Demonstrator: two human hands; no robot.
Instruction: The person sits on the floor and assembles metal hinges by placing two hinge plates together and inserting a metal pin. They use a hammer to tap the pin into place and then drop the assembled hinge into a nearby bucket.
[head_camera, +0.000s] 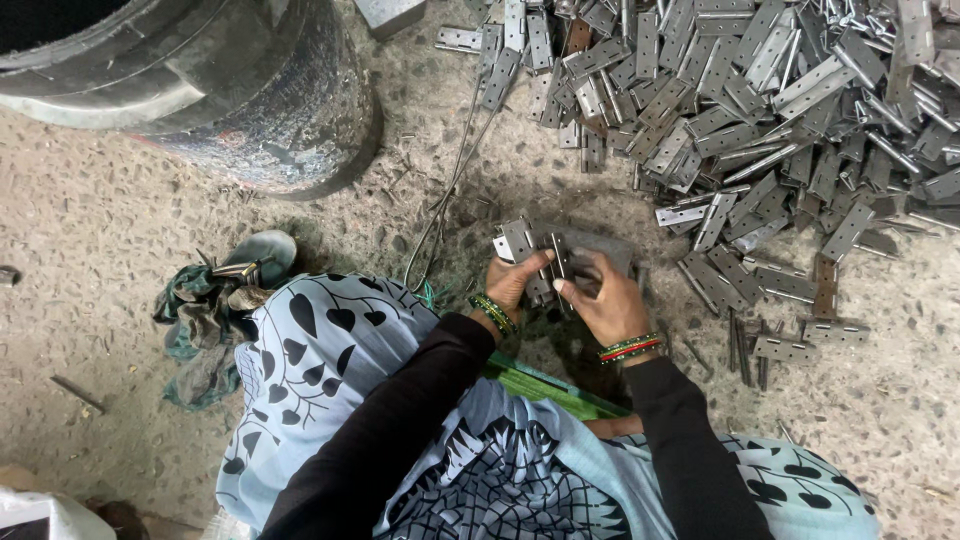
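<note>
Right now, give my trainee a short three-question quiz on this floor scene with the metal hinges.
1. True or false: both hands, left hand and right hand, grip a small stack of hinges.
2. Where is the big hinge pile? A) upper right B) lower left C) inside the drum
3. Fill in: the dark drum stands at the upper ____.

Key: 1 true; 2 A; 3 left.

A speckled concrete floor (100, 230) bears a hinge pile (760, 110), drum (250, 100) and rag (195, 320).
</note>
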